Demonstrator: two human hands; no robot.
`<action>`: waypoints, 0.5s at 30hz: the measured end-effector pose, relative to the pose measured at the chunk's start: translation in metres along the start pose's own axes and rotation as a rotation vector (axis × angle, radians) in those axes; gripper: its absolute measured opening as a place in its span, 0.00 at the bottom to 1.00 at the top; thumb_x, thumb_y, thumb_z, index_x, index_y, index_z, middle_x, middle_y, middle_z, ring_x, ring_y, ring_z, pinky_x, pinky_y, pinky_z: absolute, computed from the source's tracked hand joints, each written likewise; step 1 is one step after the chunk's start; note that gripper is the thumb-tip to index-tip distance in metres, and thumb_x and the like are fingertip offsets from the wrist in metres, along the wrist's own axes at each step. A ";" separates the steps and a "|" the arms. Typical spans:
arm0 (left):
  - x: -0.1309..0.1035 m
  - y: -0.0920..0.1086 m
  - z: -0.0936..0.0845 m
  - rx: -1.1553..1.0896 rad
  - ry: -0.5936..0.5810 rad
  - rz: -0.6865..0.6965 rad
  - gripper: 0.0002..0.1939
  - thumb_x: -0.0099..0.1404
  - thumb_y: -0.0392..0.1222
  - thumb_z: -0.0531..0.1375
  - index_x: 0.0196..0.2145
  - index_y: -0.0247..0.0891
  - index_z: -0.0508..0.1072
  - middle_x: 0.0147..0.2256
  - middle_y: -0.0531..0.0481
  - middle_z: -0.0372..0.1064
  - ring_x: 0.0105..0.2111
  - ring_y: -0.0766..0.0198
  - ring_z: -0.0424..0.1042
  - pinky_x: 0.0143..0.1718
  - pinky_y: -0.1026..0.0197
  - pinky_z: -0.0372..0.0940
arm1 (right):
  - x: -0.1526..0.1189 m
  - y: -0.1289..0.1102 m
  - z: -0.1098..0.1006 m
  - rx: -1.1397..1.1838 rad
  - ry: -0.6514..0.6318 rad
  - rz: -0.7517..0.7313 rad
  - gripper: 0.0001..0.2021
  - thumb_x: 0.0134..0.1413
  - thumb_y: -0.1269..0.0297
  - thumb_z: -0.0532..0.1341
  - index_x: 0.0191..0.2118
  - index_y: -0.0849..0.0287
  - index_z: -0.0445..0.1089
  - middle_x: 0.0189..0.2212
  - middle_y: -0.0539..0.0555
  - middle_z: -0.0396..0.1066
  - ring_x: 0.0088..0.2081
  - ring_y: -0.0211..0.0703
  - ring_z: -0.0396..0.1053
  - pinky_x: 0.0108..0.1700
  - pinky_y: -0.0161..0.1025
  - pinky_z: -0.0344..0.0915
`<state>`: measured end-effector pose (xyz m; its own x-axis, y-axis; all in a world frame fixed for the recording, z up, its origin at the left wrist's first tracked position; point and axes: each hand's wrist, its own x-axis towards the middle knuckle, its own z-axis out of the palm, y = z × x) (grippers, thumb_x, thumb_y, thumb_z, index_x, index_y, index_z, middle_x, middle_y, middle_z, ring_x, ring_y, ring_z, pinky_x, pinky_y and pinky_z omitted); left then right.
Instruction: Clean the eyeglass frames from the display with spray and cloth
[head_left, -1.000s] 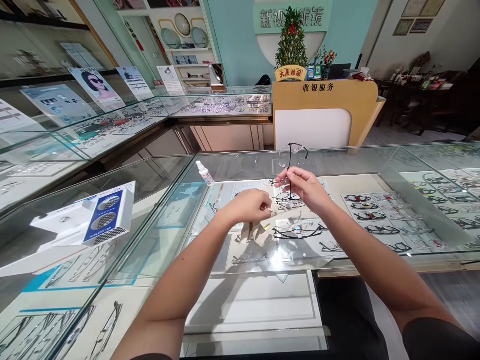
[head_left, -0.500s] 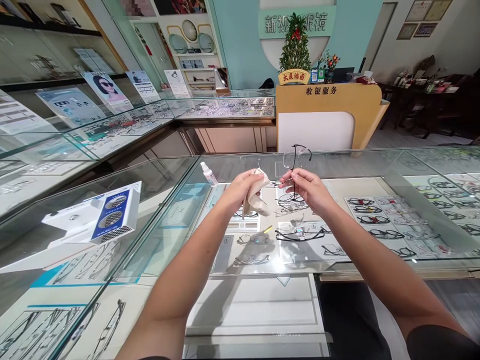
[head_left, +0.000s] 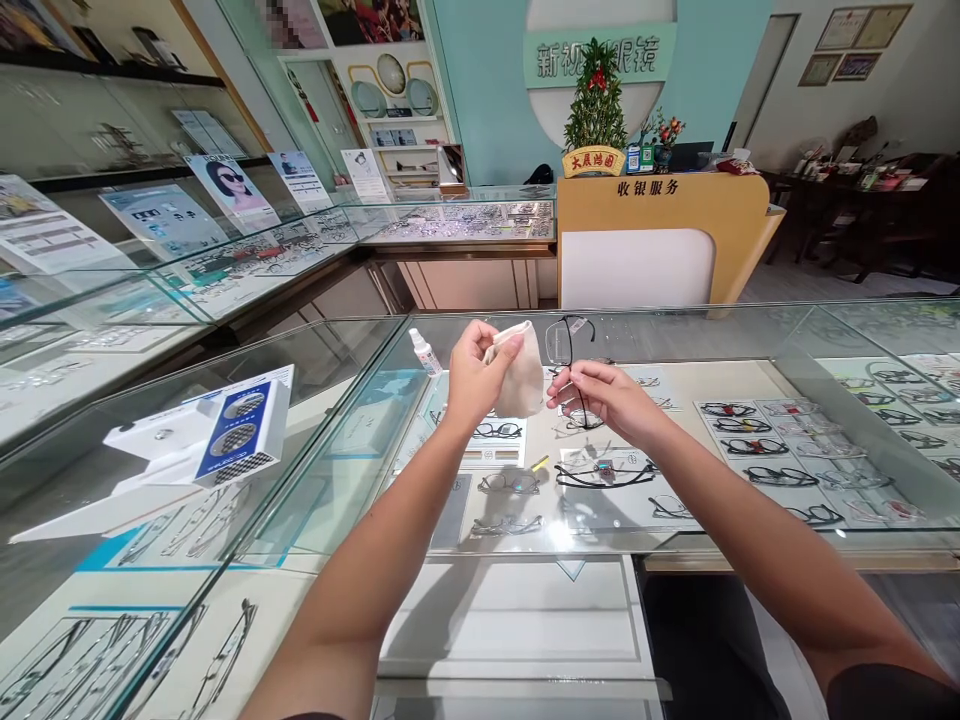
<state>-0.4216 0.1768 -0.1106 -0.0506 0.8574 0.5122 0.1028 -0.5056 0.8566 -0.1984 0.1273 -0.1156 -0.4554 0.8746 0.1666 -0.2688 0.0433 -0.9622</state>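
Pinched in my left hand (head_left: 480, 372) is a cream-coloured cloth (head_left: 523, 375), which hangs down flat beside the fingers. My right hand (head_left: 604, 395) grips a pair of eyeglasses (head_left: 570, 345) with thin dark parts and clear lenses; they stand on end above the fingers, and a dark temple reaches below the hand. A small gap separates the cloth from the glasses. Both hands are above the glass display counter (head_left: 495, 550). Just left of my left hand, a small white spray bottle (head_left: 425, 352) stands on the counter top.
Rows of eyeglass frames (head_left: 754, 447) lie inside the counter under the glass. A blue and white box-like display (head_left: 244, 430) rests on the left counter. Beyond stands a yellow cashier desk (head_left: 739, 225) with a potted plant (head_left: 595, 105).
The cloth was bunched and folded in my left hand; now it hangs more spread out. My right hand and the eyeglasses are slightly lower. The view has shifted a little.
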 end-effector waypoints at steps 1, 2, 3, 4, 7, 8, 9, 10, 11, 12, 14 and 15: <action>-0.001 0.001 0.001 -0.012 -0.009 -0.022 0.22 0.66 0.55 0.70 0.32 0.41 0.63 0.26 0.57 0.60 0.25 0.68 0.57 0.28 0.63 0.52 | 0.000 0.000 0.001 0.011 0.000 0.006 0.15 0.65 0.47 0.69 0.40 0.55 0.80 0.43 0.55 0.80 0.45 0.45 0.79 0.45 0.40 0.71; -0.003 0.003 0.003 -0.026 -0.025 -0.049 0.22 0.66 0.56 0.70 0.32 0.41 0.63 0.25 0.57 0.59 0.25 0.68 0.55 0.27 0.63 0.52 | 0.000 0.000 0.002 0.020 0.002 0.010 0.16 0.64 0.47 0.69 0.40 0.55 0.80 0.43 0.55 0.80 0.44 0.45 0.79 0.45 0.40 0.71; -0.004 0.004 0.004 -0.040 -0.044 -0.078 0.23 0.66 0.56 0.70 0.32 0.41 0.62 0.25 0.58 0.59 0.24 0.68 0.55 0.26 0.63 0.51 | 0.000 0.000 0.003 0.026 0.007 0.012 0.16 0.63 0.46 0.70 0.39 0.55 0.80 0.43 0.56 0.80 0.44 0.45 0.79 0.45 0.41 0.72; -0.006 0.006 0.005 -0.052 -0.068 -0.104 0.23 0.66 0.57 0.69 0.32 0.42 0.62 0.24 0.58 0.59 0.23 0.68 0.55 0.25 0.63 0.51 | 0.001 -0.001 0.003 0.027 0.012 0.013 0.16 0.63 0.46 0.70 0.39 0.55 0.80 0.43 0.56 0.80 0.43 0.45 0.79 0.45 0.41 0.72; -0.010 0.012 0.009 -0.069 -0.135 -0.146 0.24 0.66 0.58 0.69 0.31 0.41 0.61 0.24 0.57 0.60 0.23 0.69 0.55 0.25 0.64 0.50 | 0.001 -0.001 0.004 0.016 0.038 0.003 0.17 0.62 0.45 0.70 0.39 0.55 0.80 0.40 0.55 0.80 0.42 0.45 0.78 0.46 0.42 0.72; -0.012 0.014 0.010 -0.066 -0.147 -0.146 0.24 0.66 0.58 0.69 0.31 0.41 0.61 0.24 0.57 0.59 0.23 0.69 0.54 0.25 0.64 0.50 | 0.001 -0.001 0.004 0.011 0.051 -0.003 0.17 0.62 0.45 0.70 0.39 0.55 0.80 0.39 0.55 0.80 0.42 0.45 0.78 0.46 0.42 0.73; -0.013 0.015 0.011 -0.060 -0.153 -0.141 0.24 0.66 0.58 0.69 0.31 0.41 0.61 0.24 0.58 0.58 0.23 0.69 0.54 0.25 0.64 0.49 | 0.001 -0.001 0.004 0.006 0.065 -0.009 0.17 0.62 0.45 0.70 0.39 0.55 0.80 0.39 0.55 0.80 0.42 0.45 0.78 0.46 0.42 0.73; -0.014 0.016 0.011 -0.049 -0.156 -0.130 0.24 0.66 0.57 0.69 0.31 0.41 0.61 0.24 0.58 0.58 0.23 0.69 0.53 0.25 0.64 0.49 | 0.002 0.000 0.003 0.000 0.079 -0.014 0.17 0.62 0.45 0.70 0.39 0.55 0.80 0.39 0.55 0.80 0.42 0.45 0.78 0.46 0.42 0.73; -0.016 0.016 0.012 -0.030 -0.158 -0.116 0.23 0.66 0.56 0.69 0.31 0.41 0.61 0.24 0.58 0.58 0.24 0.69 0.53 0.26 0.64 0.50 | 0.002 0.000 0.003 -0.006 0.091 -0.018 0.17 0.62 0.45 0.70 0.39 0.55 0.80 0.40 0.55 0.80 0.43 0.45 0.78 0.46 0.42 0.73; -0.018 0.017 0.012 -0.008 -0.161 -0.100 0.23 0.66 0.55 0.69 0.31 0.41 0.61 0.24 0.58 0.59 0.24 0.69 0.54 0.26 0.64 0.50 | 0.002 0.001 0.003 -0.013 0.101 -0.020 0.17 0.61 0.45 0.70 0.39 0.55 0.81 0.41 0.55 0.81 0.43 0.45 0.78 0.47 0.43 0.73; -0.021 0.017 0.014 0.039 -0.173 -0.069 0.21 0.66 0.53 0.69 0.32 0.40 0.62 0.26 0.57 0.63 0.26 0.68 0.58 0.28 0.64 0.52 | 0.002 0.002 0.003 -0.027 0.117 -0.022 0.17 0.61 0.44 0.71 0.40 0.55 0.81 0.42 0.55 0.81 0.44 0.45 0.78 0.47 0.43 0.73; -0.022 0.017 0.014 0.056 -0.179 -0.058 0.21 0.67 0.53 0.69 0.32 0.40 0.63 0.26 0.56 0.64 0.27 0.68 0.60 0.29 0.64 0.54 | 0.002 0.002 0.003 -0.034 0.124 -0.022 0.17 0.60 0.44 0.71 0.39 0.55 0.81 0.42 0.55 0.80 0.43 0.45 0.78 0.47 0.42 0.73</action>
<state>-0.4044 0.1507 -0.1088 0.1185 0.8911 0.4381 0.1606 -0.4526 0.8771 -0.2022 0.1280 -0.1165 -0.3410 0.9260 0.1621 -0.2480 0.0778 -0.9656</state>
